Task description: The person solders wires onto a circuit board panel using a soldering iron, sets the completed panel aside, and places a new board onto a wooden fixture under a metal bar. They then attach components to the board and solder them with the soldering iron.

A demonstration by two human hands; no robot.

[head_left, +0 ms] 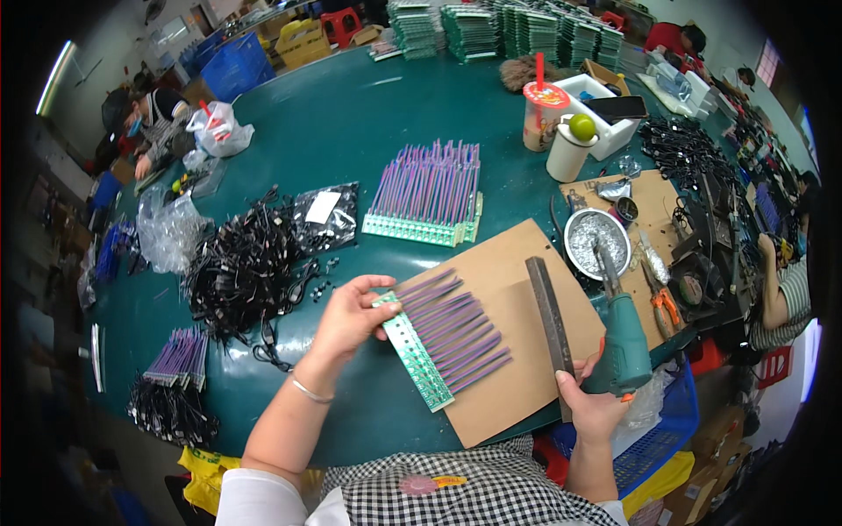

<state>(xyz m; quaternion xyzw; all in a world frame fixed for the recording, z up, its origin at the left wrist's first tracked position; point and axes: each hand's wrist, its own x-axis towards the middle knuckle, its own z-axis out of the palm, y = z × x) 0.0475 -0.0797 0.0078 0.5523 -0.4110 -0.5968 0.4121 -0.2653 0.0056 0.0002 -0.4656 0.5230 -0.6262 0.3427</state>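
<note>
Left forearm (285, 430): one, bare, longer in view than its counterpart; slants upward and to the right from the lower part of the head view.
Left wrist (321, 375): one, roughly in line with the forearm.
Left hand (349, 317): one, in a pinch grip; thumb reaching rightward, index finger extended above and apart from it, remaining fingers bent and partly hidden.
Right forearm (593, 473): one, bare, foreshortened, close to upright in view.
Right hand (592, 410): one, lower than the left; fingers closed in a grip, partly hidden, thumb angled up and leftward.
Hands: well apart.
</note>
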